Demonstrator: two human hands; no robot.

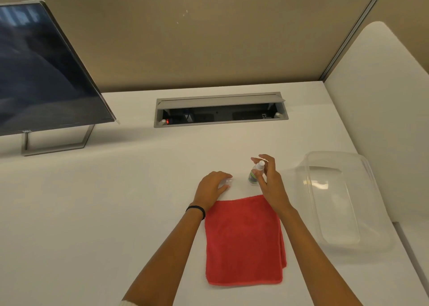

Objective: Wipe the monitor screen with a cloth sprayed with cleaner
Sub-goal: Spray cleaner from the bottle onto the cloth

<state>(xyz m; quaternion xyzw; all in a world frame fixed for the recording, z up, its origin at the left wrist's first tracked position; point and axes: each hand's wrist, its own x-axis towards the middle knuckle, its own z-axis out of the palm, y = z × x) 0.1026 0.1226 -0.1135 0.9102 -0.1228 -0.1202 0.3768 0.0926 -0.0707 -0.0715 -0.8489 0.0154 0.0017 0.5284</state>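
A folded red cloth (243, 240) lies flat on the white desk (116, 201) in front of me. Just beyond its far edge stands a small spray bottle (253, 175) with a white nozzle and green label. My right hand (270, 180) grips the bottle, thumb across its body and fingers arched over the top. To its left, my left hand (212, 185) rests on the desk with fingers curled over a small clear cap (226, 182). The dark monitor (41, 73) stands at the far left on a metal stand, out of reach of both hands.
An upturned clear plastic container (336, 201) lies right of the cloth. An open grey cable tray (220, 109) is set into the desk behind the bottle. Beige partition walls (209, 38) close off the back, and a white curved panel (383, 96) stands at the right.
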